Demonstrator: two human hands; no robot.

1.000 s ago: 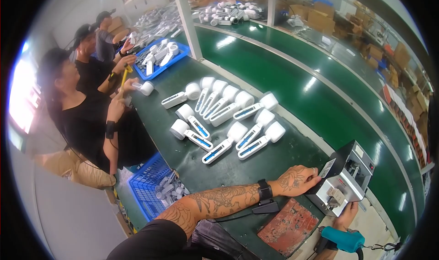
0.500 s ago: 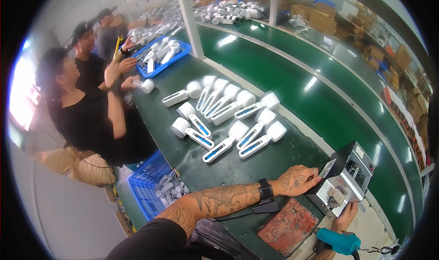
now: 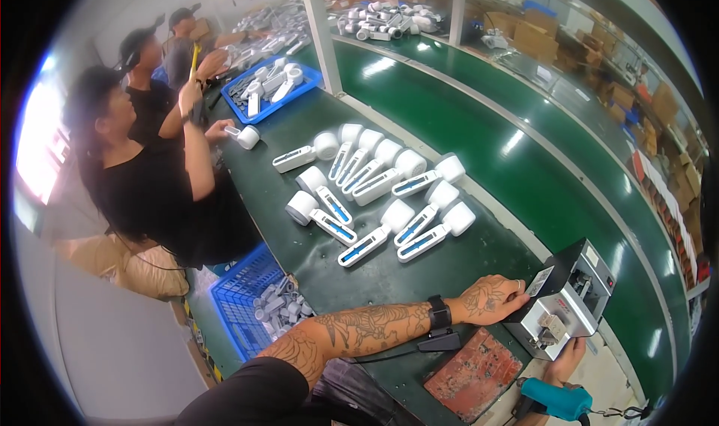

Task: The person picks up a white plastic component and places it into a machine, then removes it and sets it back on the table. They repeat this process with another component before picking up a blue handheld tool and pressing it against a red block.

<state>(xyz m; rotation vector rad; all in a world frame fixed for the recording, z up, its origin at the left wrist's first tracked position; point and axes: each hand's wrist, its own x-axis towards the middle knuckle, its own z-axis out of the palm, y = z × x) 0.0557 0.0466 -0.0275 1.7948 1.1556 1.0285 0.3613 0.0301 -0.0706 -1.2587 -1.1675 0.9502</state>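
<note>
At the right edge of the green bench sits a black and silver box-shaped screw feeder, with a red switch and an open top. My left hand grips its left side, thumb along the near edge. Below the feeder, my right hand holds its near lower edge with the fingertips; the rest of that hand is partly hidden. A teal electric screwdriver hangs by a chain just in front of my right wrist. Beside my left forearm lie a worn red plate and a small black block.
Several white handheld fan bodies with blue strips lie mid-bench. A blue tray of white parts stands farther off, and a blue basket of grey parts is at left. Co-workers work on the left; a green conveyor runs alongside.
The view has shifted slightly, so the bench things sit a little further right and lower. Both my hands keep their hold on the screw feeder. The nearest co-worker's raised hand has moved slightly.
</note>
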